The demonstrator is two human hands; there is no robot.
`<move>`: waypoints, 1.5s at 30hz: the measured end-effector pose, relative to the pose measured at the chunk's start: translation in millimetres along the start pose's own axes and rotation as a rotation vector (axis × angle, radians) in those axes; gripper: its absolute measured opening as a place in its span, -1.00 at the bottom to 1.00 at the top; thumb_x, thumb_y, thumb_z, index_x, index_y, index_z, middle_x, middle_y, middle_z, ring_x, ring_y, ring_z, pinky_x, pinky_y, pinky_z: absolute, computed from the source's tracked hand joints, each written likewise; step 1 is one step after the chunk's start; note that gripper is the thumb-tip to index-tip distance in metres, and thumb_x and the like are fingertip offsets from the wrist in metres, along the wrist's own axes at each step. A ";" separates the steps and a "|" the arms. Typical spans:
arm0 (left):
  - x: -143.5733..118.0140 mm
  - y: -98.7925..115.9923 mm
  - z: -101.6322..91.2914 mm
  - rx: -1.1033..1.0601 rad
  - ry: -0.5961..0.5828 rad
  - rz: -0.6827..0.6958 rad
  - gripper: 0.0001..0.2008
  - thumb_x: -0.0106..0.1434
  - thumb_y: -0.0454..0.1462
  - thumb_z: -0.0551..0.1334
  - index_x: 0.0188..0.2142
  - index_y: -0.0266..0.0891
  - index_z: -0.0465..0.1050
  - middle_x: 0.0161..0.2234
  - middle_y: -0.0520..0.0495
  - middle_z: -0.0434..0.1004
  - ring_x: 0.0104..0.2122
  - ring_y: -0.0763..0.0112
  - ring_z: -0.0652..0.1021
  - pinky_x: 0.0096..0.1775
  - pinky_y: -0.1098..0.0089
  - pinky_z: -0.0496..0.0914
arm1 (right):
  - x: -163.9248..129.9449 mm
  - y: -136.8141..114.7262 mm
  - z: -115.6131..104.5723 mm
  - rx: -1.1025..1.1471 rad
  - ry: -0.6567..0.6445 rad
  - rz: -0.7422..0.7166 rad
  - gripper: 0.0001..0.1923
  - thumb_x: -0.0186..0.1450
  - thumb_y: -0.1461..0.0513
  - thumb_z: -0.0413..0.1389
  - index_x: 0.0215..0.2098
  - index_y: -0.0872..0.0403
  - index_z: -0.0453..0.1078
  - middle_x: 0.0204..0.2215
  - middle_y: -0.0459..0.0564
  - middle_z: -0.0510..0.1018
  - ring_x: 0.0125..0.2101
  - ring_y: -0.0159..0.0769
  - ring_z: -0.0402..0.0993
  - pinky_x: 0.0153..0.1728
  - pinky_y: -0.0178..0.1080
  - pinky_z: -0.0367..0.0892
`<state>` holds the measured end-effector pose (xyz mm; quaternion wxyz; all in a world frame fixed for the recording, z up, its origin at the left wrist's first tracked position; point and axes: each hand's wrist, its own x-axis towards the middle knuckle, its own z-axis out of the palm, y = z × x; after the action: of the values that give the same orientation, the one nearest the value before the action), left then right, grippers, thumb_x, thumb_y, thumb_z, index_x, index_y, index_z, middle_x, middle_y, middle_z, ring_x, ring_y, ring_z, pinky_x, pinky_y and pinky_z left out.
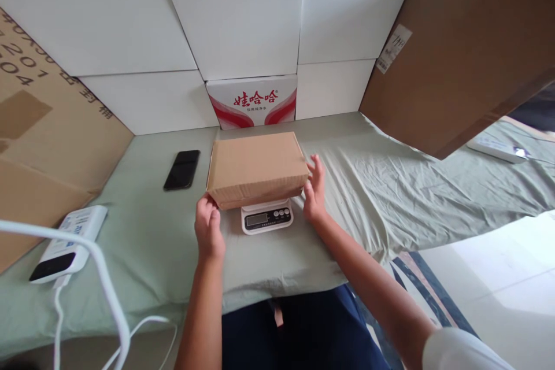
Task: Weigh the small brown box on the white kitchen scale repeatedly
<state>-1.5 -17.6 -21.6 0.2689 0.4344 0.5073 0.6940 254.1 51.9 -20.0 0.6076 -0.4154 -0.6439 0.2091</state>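
white cartons wall off the green-sheeted table (143, 231) in front of us. at far left a power bank (69, 243) and a phone (182, 169) lie clear of the work. our left hand (208, 228) steadies the cardboard box (256, 167) by its near corner, fingers curled; the box sits centred on the small scale (267, 216), its readout uncovered. our right hand (314, 189), fingers spread, rests against the box's other side.

Both hands forward, arms outstretched — left (208, 225) curled, right (314, 189) open, fingers spread.

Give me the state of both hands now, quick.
Left hand: open, fingertips at the near left corner of the cardboard box on the scale.
Right hand: open, beside the box's right side.
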 end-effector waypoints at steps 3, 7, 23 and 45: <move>-1.3 0.3 -0.5 -0.034 0.019 -0.007 -0.23 0.25 0.17 0.27 0.27 -0.26 0.33 0.25 -0.41 0.47 0.31 -0.06 0.45 0.31 0.04 0.31 | 4.2 0.0 -1.7 0.048 0.182 0.058 -0.25 0.45 -0.23 -0.17 0.53 -0.35 -0.21 0.52 0.06 -0.02 0.41 0.16 0.22 0.26 0.35 0.33; -0.6 1.3 -0.3 -0.055 0.059 0.001 -0.25 0.26 0.14 0.27 0.28 -0.24 0.33 0.29 -0.41 0.44 0.34 -0.06 0.43 0.32 0.03 0.30 | 6.8 -0.7 -1.6 0.107 0.171 0.094 -0.26 0.44 -0.24 -0.13 0.52 -0.34 -0.12 0.50 0.06 0.07 0.41 0.18 0.23 0.29 0.37 0.29; -4.5 -5.8 -1.5 0.010 0.032 -0.051 -0.35 0.27 0.15 0.25 0.17 -0.23 0.46 0.11 -0.32 0.58 0.21 -0.02 0.54 0.23 0.07 0.40 | 3.7 -9.8 0.8 0.105 -0.075 -0.044 -0.36 0.53 -0.11 -0.15 0.52 -0.20 0.01 0.49 -0.03 0.23 0.45 -0.03 0.22 0.42 0.10 0.27; 11.5 -8.8 -8.2 0.135 -0.112 -0.027 -0.28 0.30 0.23 0.17 0.20 -0.22 0.50 0.09 -0.30 0.61 0.24 -0.06 0.52 0.27 0.05 0.37 | 16.6 -24.8 0.6 0.055 -0.089 0.030 -0.32 0.50 -0.18 -0.14 0.49 -0.18 0.03 0.46 0.02 0.27 0.48 0.01 0.15 0.48 0.19 0.13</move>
<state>-14.8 -9.2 -26.9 0.2762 0.4828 0.5429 0.6292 248.0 51.0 9.2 0.5865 -0.3985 -0.6578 0.2540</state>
